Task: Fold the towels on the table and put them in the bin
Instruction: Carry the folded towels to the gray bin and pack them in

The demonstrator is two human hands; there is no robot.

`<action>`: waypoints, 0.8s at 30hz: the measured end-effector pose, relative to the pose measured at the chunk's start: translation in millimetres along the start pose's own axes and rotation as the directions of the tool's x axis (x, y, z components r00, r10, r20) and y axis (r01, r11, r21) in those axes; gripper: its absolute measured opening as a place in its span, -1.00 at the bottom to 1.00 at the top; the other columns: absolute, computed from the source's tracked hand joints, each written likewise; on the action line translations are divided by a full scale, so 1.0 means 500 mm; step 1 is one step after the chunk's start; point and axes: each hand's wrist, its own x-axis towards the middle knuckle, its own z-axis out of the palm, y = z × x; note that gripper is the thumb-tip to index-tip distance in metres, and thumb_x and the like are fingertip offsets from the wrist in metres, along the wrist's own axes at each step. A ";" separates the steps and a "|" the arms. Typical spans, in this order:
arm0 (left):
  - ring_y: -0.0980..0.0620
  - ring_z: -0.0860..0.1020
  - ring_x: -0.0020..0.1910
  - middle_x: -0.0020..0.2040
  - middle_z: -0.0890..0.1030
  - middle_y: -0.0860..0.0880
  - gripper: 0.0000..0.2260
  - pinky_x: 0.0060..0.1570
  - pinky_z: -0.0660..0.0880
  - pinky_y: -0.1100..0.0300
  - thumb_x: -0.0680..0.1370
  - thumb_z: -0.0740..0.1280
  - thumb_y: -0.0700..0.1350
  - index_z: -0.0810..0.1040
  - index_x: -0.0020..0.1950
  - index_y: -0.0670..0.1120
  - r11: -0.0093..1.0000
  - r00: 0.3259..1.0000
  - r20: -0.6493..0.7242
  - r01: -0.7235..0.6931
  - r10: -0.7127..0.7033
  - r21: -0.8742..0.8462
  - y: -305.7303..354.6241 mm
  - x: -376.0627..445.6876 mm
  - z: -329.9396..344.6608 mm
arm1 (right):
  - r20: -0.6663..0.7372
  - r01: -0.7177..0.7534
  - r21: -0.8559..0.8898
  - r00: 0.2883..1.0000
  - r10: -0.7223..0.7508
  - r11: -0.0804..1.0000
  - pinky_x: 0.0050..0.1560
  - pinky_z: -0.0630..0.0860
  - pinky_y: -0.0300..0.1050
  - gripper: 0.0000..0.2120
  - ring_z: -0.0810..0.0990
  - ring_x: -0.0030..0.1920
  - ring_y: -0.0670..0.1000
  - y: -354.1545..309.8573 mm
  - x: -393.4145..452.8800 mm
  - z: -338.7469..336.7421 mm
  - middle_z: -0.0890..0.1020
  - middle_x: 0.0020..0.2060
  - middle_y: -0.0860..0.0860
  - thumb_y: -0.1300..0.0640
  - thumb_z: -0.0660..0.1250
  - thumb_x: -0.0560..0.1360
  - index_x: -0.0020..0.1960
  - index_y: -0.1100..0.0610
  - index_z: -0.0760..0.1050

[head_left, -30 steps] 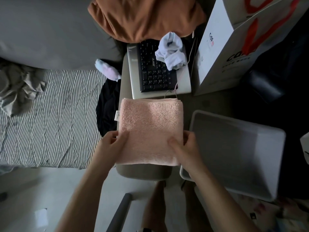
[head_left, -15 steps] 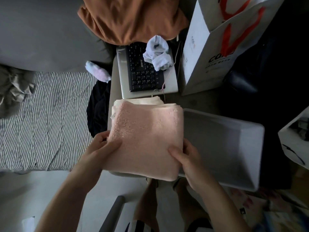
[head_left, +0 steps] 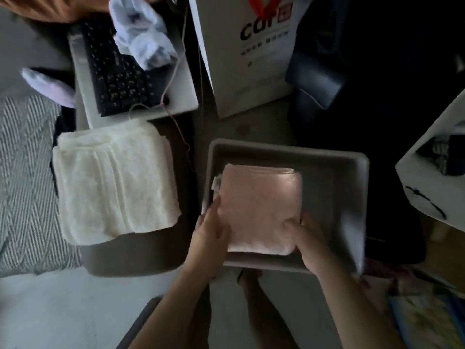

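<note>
A folded pink towel (head_left: 261, 205) lies inside the grey bin (head_left: 334, 170), toward its left side. My left hand (head_left: 210, 235) grips the towel's near left edge. My right hand (head_left: 305, 238) holds its near right corner, thumb on top and fingers under the fold. A folded cream towel (head_left: 113, 182) lies on the small dark table (head_left: 141, 253) to the left of the bin. Both hands reach over the bin's near rim.
A laptop (head_left: 125, 71) with a crumpled white cloth (head_left: 143, 39) and a pink cable sits behind the cream towel. A white paper bag (head_left: 251, 51) stands behind the bin. A striped bed (head_left: 22, 172) is at the left, and another white bag (head_left: 432, 172) at the right.
Both hands lifted the pink towel off the table and carried it right into the bin. The cream towel that lay under it now shows on the table.
</note>
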 end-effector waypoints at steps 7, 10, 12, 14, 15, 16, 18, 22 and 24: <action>-0.03 0.09 0.57 0.62 0.03 0.10 -0.41 0.41 0.35 -0.04 0.62 0.19 -0.04 0.02 0.59 0.24 0.863 0.994 0.101 -0.087 0.042 0.498 -0.024 -0.015 0.108 | -0.052 0.029 -0.142 0.998 -0.037 0.989 -0.16 0.43 -0.08 -0.84 0.52 -0.12 -0.03 0.060 0.082 0.053 0.52 -0.12 -0.03 0.03 0.20 0.62 0.13 0.09 0.39; -0.05 0.01 0.59 0.64 -0.07 0.11 -0.38 0.45 0.29 -0.03 0.62 0.21 -0.05 -0.02 0.60 0.21 0.823 0.988 0.151 -0.092 0.008 0.560 -0.015 0.038 0.106 | -0.047 0.034 -0.149 0.998 -0.042 0.988 -0.06 0.50 0.04 -0.81 0.55 -0.12 0.06 0.049 0.099 0.061 0.55 -0.09 0.08 0.03 0.14 0.64 0.10 0.15 0.40; -0.09 0.06 0.56 0.63 -0.06 0.07 -0.39 0.40 0.32 -0.05 0.62 0.21 -0.05 0.01 0.60 0.18 0.788 0.988 0.153 -0.083 -0.015 0.610 -0.017 0.067 0.096 | -0.020 0.018 -0.174 1.000 -0.022 0.985 -0.08 0.48 0.05 -0.80 0.54 -0.14 0.08 0.051 0.106 0.061 0.55 -0.11 0.10 0.05 0.14 0.61 0.10 0.16 0.41; -0.11 0.16 0.49 0.60 -0.01 0.04 -0.43 0.30 0.41 -0.04 0.61 0.21 -0.03 0.07 0.58 0.16 0.743 0.984 0.176 -0.095 -0.032 0.663 -0.019 0.085 0.088 | 0.005 -0.014 -0.202 1.000 0.016 0.979 -0.13 0.48 0.02 -0.83 0.55 -0.16 0.07 0.056 0.108 0.055 0.56 -0.11 0.09 0.04 0.18 0.58 0.04 0.13 0.41; -0.12 0.22 0.44 0.57 0.04 0.03 -0.46 0.23 0.44 -0.03 0.60 0.21 -0.02 0.12 0.55 0.15 0.724 0.983 0.183 -0.106 -0.029 0.682 -0.020 0.087 0.086 | 0.019 -0.028 -0.209 0.999 0.033 0.978 -0.16 0.48 0.01 -0.85 0.55 -0.16 0.07 0.058 0.110 0.050 0.57 -0.11 0.09 0.03 0.19 0.57 0.01 0.12 0.41; -0.12 0.28 0.37 0.53 0.09 0.02 -0.50 0.17 0.46 -0.01 0.59 0.22 -0.01 0.15 0.51 0.14 0.717 0.983 0.185 -0.115 -0.020 0.687 -0.020 0.087 0.084 | 0.029 -0.037 -0.208 0.999 0.044 0.978 -0.17 0.50 0.01 -0.85 0.57 -0.15 0.08 0.059 0.114 0.046 0.59 -0.11 0.10 0.03 0.21 0.56 0.00 0.12 0.42; -0.10 0.33 0.31 0.47 0.15 0.01 -0.54 0.13 0.46 0.01 0.58 0.22 0.02 0.19 0.46 0.12 0.717 0.982 0.186 -0.120 -0.013 0.687 -0.022 0.086 0.081 | 0.020 -0.047 -0.189 0.998 0.052 0.981 -0.18 0.52 0.02 -0.82 0.61 -0.14 0.11 0.056 0.122 0.046 0.62 -0.10 0.11 0.03 0.24 0.53 0.01 0.13 0.45; -0.16 0.23 0.46 0.57 -0.03 0.00 -0.42 0.31 0.40 -0.02 0.60 0.23 0.06 0.06 0.56 0.08 0.658 0.971 0.226 -0.117 -0.083 0.744 -0.043 0.091 0.084 | -0.073 -0.007 -0.132 0.997 -0.002 0.991 -0.30 0.48 -0.07 -0.85 0.58 -0.23 0.00 0.059 0.135 0.079 0.59 -0.13 0.09 0.09 0.28 0.51 0.03 0.12 0.42; -0.17 0.16 0.51 0.59 -0.10 0.00 -0.37 0.36 0.36 -0.05 0.61 0.22 0.06 -0.01 0.60 0.06 0.647 0.962 0.240 -0.100 -0.133 0.756 -0.039 0.095 0.084 | -0.090 -0.037 -0.141 0.996 0.024 0.989 -0.22 0.54 -0.02 -0.78 0.59 -0.19 0.02 0.061 0.128 0.085 0.59 -0.11 0.07 0.08 0.29 0.51 0.11 0.14 0.42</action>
